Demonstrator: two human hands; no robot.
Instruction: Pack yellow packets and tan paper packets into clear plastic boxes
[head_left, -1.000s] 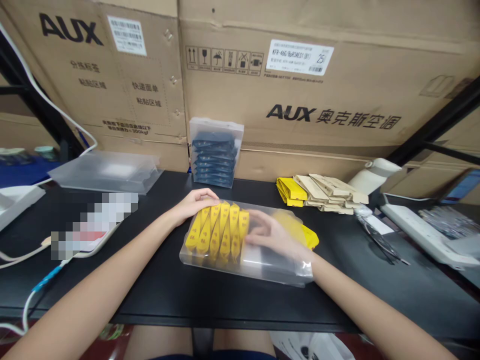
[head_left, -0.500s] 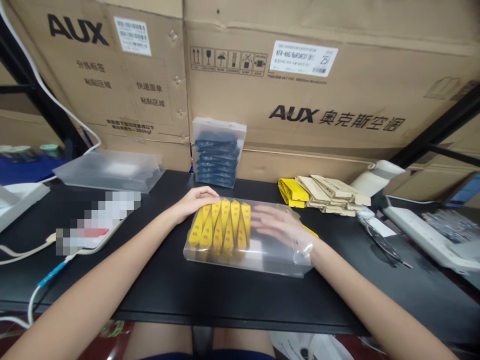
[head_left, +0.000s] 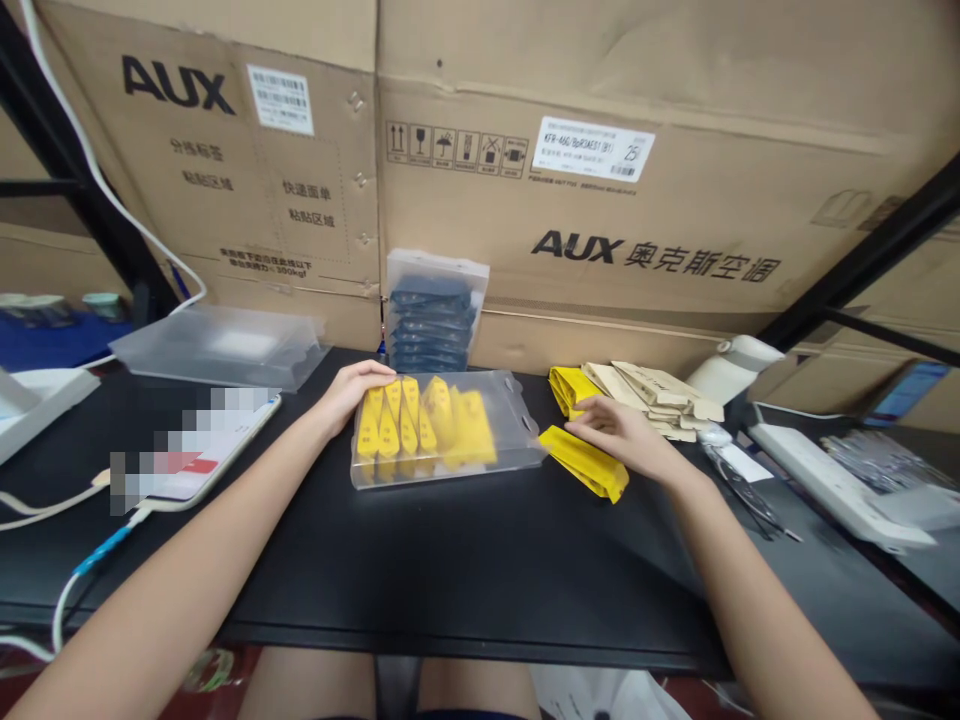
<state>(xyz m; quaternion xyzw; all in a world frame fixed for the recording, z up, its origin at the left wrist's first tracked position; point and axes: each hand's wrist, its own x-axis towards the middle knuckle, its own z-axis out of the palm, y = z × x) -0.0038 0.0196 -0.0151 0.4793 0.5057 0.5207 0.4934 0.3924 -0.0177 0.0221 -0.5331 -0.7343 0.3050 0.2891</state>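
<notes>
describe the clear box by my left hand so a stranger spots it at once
Find the AUX-printed cardboard behind the black desk. In front, with the left hand at one corner, lies a clear box. Yellow packets inside set it apart from the upright box behind, which holds dark blue ones.

Our left forearm (head_left: 217, 530) and right forearm (head_left: 757, 570) cross the tabletop (head_left: 450, 590) from its front edge, angling inward. Our left hand (head_left: 351, 392) lies farther back, fingers together and bent rightward. Our right hand (head_left: 626, 435) points left, fingers loosely curved, thumb apart. Our thighs (head_left: 307, 685) show below the front edge.
</notes>
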